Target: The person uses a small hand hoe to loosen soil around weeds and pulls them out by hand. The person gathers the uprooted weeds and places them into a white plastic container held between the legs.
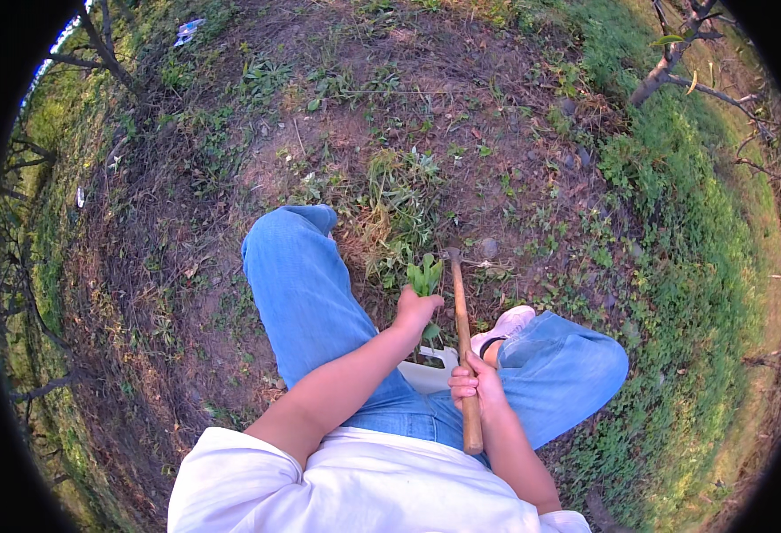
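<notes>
My right hand [480,386] grips the wooden handle of a hoe-like hand tool [460,300] near its lower end. The tool's small metal head [453,254] is at the weedy soil in front of me. Between my knees, my left hand [419,310] is closed around a bunch of green leaves [424,274]. Its leaf tips point away from me, and a few more leaves hang below the hand. Partly hidden under my forearm is a whitish plastic container [427,376] with a handle-shaped opening, between my legs.
Cut or wilted weeds [390,200] lie ahead, with a stone [489,248] beside the tool head. Dense low greenery [670,373] covers the right side. A bare tree branch [664,70] rises at upper right, and more branches [107,56] at upper left. Litter [188,31] lies far left.
</notes>
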The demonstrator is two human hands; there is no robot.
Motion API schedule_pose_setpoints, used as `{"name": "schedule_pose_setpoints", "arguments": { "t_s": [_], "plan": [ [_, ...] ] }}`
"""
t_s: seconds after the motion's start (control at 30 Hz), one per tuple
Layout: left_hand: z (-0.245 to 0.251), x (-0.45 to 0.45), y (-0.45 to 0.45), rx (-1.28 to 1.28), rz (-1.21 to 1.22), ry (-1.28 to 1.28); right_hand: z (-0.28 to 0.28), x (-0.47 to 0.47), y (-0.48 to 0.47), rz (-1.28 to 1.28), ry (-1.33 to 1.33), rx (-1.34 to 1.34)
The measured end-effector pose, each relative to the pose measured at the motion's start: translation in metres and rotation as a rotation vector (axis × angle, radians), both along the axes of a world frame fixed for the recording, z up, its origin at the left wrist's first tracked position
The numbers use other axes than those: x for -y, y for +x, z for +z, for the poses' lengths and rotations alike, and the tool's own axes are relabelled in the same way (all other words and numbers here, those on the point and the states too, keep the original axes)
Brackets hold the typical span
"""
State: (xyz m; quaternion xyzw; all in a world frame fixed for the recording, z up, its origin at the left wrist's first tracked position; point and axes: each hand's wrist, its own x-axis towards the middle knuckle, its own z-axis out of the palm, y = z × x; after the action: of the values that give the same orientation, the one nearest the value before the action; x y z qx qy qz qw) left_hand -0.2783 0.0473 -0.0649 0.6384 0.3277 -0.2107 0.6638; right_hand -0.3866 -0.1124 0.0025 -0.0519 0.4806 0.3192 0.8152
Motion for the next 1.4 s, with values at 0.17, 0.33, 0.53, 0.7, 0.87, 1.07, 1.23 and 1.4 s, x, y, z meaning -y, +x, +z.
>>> {"name": "schedule_pose_setpoints", "arguments": {
  "t_s": [0.17,0.33,0.53,0.7,0.87,1.07,1.23,1.4],
  "plan": [
    [-0.011,-0.009,0.0,-0.01,0.086,0.08,0.026,-0.018,0.006,0.167,-0.151,0.155],
    [-0.008,-0.007,0.001,0.009,0.13,0.108,0.031,-0.026,0.021,0.29,-0.228,0.295],
    [-0.009,-0.013,0.001,0.001,0.123,0.126,0.04,-0.032,0.033,0.39,-0.252,0.372],
    [-0.009,-0.013,0.0,0.031,0.13,0.11,0.049,-0.033,0.036,0.49,-0.341,0.456],
    [-0.012,-0.015,0.004,-0.034,0.142,0.105,0.041,-0.042,0.034,0.683,-0.656,0.672],
    [-0.002,-0.014,0.006,-0.016,0.218,0.095,0.041,-0.039,0.043,0.446,-0.701,0.759],
    [-0.007,-0.017,0.005,-0.036,0.171,0.112,0.045,-0.023,0.062,0.271,-0.766,0.772],
    [-0.001,-0.014,0.005,-0.027,0.196,0.107,0.013,0.004,0.059,0.159,-0.691,0.579]
  ]
}}
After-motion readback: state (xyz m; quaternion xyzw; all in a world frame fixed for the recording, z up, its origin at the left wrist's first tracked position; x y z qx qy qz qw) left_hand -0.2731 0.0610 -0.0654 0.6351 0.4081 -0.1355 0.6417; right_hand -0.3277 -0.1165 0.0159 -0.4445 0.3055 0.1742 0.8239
